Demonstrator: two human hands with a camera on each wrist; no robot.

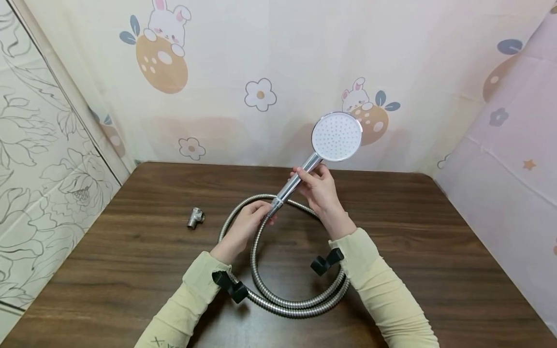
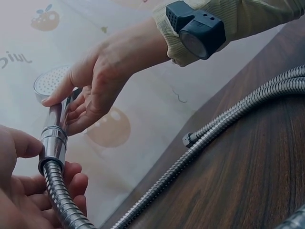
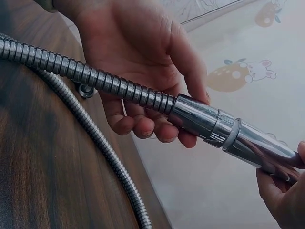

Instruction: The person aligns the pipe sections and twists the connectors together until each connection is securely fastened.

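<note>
Hose (image 1: 254,251) and showerhead (image 1: 336,137) seem mid-joining or parting: left hand (image 1: 245,222) pinches the collar (image 3: 193,114), right hand (image 1: 319,191) grips the handle (image 1: 288,187); any next twist likely needs straight alignment.

forearms (image 1: 186,297) angled inward; left hand (image 1: 244,223) pinching; right hand (image 1: 321,192) higher, gripping

hose (image 1: 300,314) partly hidden behind the right sleeve (image 1: 387,290), marks (image 1: 157,341) on the left sleeve (image 1: 183,304) cut off below, too small to read from here, handle (image 1: 290,185) partly covered by the right hand (image 1: 319,191), that hand cropped in the right wrist view
</note>
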